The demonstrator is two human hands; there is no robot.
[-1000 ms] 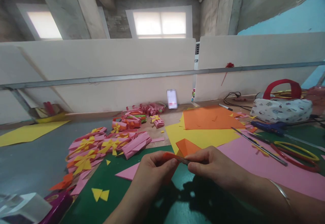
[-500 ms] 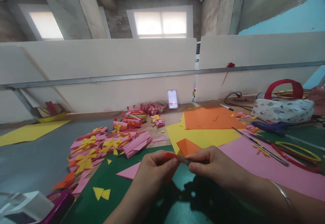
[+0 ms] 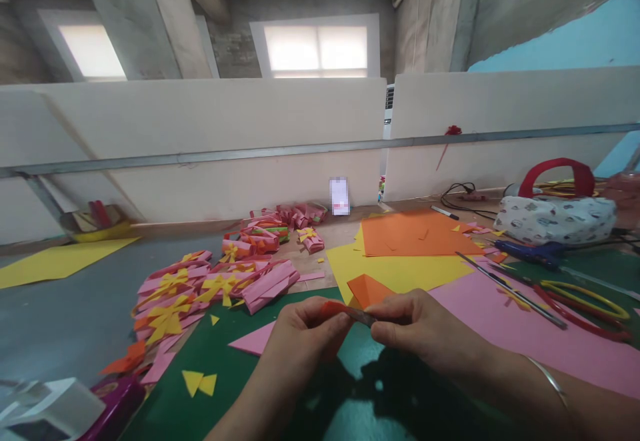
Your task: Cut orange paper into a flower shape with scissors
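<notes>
My left hand (image 3: pixel 310 331) pinches a small orange paper piece (image 3: pixel 331 307) between thumb and fingers. Close against it, my right hand (image 3: pixel 413 321) is closed on a short, thin, dark grey piece (image 3: pixel 361 317) that looks like metal; its kind is unclear, and its tip meets the orange paper. Just behind the fingertips is a folded orange paper (image 3: pixel 369 289). A pink paper triangle (image 3: pixel 253 339) lies on the green mat (image 3: pixel 165 409), partly covered by my left hand. Small yellow paper scraps (image 3: pixel 199 383) lie on the mat to the left.
Pink rolled-paper pieces with yellow bows (image 3: pixel 170 287) are heaped at left. Orange sheets (image 3: pixel 400 234) and a yellow sheet (image 3: pixel 345 264) lie ahead. On the right are a pink sheet (image 3: pixel 505 324), scissors (image 3: pixel 585 307), a blue glue gun (image 3: pixel 533 252) and a pouch (image 3: pixel 555 211). A phone (image 3: pixel 339 196) stands behind.
</notes>
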